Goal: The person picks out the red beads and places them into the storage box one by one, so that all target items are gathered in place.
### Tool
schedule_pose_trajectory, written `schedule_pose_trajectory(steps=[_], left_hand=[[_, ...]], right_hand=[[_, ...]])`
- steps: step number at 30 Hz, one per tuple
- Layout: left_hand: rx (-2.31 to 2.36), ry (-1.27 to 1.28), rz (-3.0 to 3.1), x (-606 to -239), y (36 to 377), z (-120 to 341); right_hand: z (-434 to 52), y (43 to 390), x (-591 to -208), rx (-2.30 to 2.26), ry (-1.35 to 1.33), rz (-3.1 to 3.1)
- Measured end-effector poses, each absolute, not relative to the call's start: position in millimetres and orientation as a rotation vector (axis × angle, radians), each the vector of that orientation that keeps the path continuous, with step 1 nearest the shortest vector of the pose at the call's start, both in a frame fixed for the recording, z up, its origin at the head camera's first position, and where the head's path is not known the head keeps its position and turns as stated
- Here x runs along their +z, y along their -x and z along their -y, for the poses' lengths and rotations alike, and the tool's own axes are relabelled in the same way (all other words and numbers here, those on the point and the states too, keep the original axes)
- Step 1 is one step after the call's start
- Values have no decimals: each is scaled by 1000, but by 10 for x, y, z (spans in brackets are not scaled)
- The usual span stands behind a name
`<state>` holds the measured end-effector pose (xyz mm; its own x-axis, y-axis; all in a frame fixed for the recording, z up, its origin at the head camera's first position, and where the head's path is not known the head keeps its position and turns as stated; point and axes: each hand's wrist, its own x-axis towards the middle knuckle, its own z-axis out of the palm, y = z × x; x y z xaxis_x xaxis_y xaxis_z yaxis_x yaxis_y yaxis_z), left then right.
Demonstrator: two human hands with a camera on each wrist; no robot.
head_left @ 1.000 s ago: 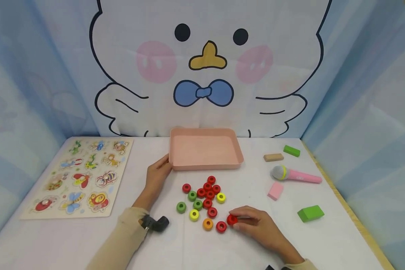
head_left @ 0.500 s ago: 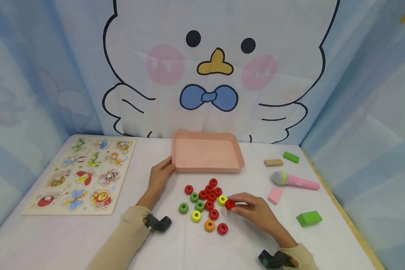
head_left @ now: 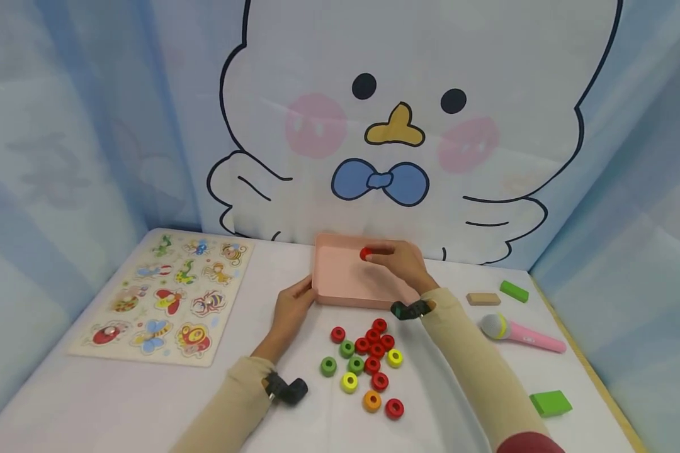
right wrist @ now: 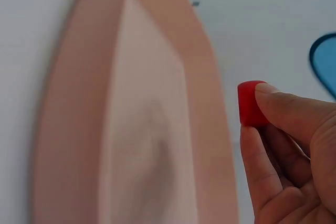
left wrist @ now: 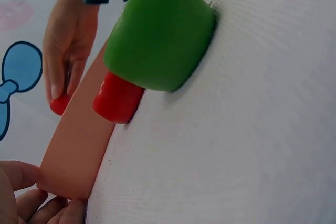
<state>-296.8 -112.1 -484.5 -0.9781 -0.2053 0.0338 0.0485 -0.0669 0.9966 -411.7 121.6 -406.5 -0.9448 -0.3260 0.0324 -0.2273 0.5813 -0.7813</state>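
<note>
Soft, even, bright light fills all views, leaving only faint shadows under the rings on the white surface (head_left: 119,402). The head view bends slightly at its edges. Both wrist views are blurred up close (the pink tray (right wrist: 152,129) especially), without glare.

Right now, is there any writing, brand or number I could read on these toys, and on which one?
Pink toy microphone: a small pale mark on the handle, too blurred to read.
Animal puzzle board: pictures only, no legible words.
Pink tray, coloured rings, backdrop: no text.
</note>
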Motion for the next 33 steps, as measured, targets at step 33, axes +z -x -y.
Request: schedule_pose_trajectory(steps=[33], left_hand=[[-2004,-127,2093,-4876,2979,1133]], right_hand=[[-1106,4529,-4395,-1360,300,-2587]])
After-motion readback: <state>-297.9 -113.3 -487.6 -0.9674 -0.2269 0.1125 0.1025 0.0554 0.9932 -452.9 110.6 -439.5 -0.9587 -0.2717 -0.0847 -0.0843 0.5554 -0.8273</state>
